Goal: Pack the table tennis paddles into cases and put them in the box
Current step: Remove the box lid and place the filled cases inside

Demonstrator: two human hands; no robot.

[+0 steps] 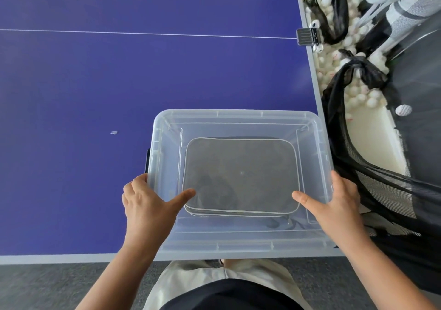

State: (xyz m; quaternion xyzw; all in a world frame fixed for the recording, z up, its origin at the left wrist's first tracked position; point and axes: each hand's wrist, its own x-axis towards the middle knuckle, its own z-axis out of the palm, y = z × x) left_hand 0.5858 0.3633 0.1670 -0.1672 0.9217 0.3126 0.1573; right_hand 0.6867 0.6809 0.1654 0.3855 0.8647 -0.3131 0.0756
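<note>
**Clear plastic box held at both sides, cases inside**

Head view. Clear plastic box (241, 116) sits at the near right corner of the blue surface (95, 83), its near edge reaching the surface's front rim. Inside, flat on the bottom: grey cases (241, 173) with pale piping, rectangular with rounded corners. At least two are stacked; a second edge shows under the top one along the near side. Paddles themselves not visible.

Left hand (148, 204) grips the box's left rim: fingers curled over the outside wall, thumb stretched inward over the rim, its tip near the near-left corner of the top case. Right hand (341, 202) grips the right rim the same way, fingers outside, thumb pointing inward toward the near-right corner of the case. Whether either thumb touches the case, cannot tell.

A small clear scrap (114, 132) lies on the surface left of the box. A white line (143, 33) crosses the surface farther back. Beyond the right edge: black netting (358, 166) and many white balls (334, 6).
</note>
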